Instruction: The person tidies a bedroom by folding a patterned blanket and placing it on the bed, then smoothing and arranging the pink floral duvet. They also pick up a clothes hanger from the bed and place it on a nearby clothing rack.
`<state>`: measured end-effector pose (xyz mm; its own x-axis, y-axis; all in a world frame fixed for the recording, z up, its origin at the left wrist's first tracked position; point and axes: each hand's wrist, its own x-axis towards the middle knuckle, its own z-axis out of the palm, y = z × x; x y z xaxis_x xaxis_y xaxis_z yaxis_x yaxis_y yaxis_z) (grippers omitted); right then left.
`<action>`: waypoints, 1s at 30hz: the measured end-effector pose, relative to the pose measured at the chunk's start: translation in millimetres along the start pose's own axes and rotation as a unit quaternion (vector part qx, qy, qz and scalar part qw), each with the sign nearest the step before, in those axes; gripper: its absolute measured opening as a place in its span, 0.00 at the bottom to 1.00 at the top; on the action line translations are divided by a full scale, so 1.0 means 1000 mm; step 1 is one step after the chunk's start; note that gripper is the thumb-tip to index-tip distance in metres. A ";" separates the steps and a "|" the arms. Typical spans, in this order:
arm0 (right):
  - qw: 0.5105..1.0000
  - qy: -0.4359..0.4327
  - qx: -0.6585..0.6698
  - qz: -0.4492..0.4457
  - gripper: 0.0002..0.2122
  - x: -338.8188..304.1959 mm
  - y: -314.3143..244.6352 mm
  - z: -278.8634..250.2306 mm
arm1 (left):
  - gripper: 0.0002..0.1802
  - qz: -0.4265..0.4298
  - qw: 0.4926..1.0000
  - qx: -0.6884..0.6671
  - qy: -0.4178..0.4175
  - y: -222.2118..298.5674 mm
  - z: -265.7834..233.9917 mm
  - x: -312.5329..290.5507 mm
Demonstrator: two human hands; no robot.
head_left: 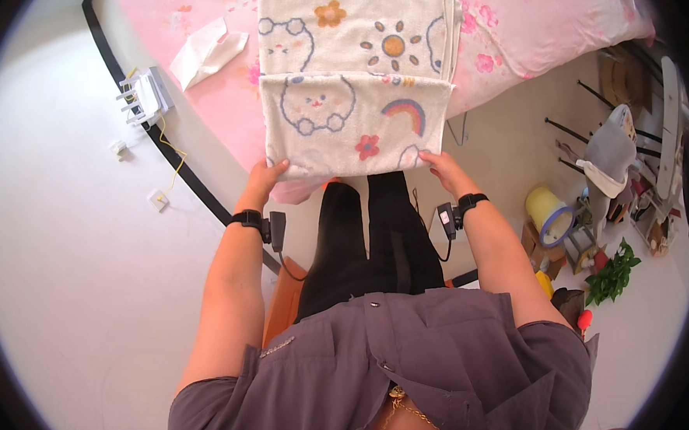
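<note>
A white towel (333, 145) printed with cartoon bears, flowers, a sun and a rainbow lies partly folded in layers, its near part folded along a crosswise line. The near left corner is pinched by my left hand (263, 177), thumb on top and the fingers hidden underneath. At the near right corner, my right hand (446, 171) grips the edge in the same way. The near edge is stretched between my two hands and hangs at the bed's edge. Under its far part spreads a pink floral bedsheet (500, 59).
A crumpled white cloth or tissue (210, 51) lies on the bed to the left. By the left wall are a white router-like box (145, 97) and a yellow cable (171, 146). To the right stand a yellow bin (548, 212), a green plant (614, 271) and a cloth-draped chair (610, 154).
</note>
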<state>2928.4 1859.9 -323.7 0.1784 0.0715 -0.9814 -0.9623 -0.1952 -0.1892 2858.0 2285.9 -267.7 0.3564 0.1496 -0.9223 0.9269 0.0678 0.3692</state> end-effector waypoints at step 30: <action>0.942 0.034 0.221 -0.252 0.13 -0.169 -0.114 0.008 | 0.23 0.073 0.979 -0.174 -0.080 0.101 -0.029 -0.114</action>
<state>3006.4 1878.3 -135.9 0.6334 -0.0201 -0.7735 -0.7408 0.2729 -0.6138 2908.1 2304.3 -122.1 0.5225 0.0279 -0.8522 0.7777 0.3941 0.4897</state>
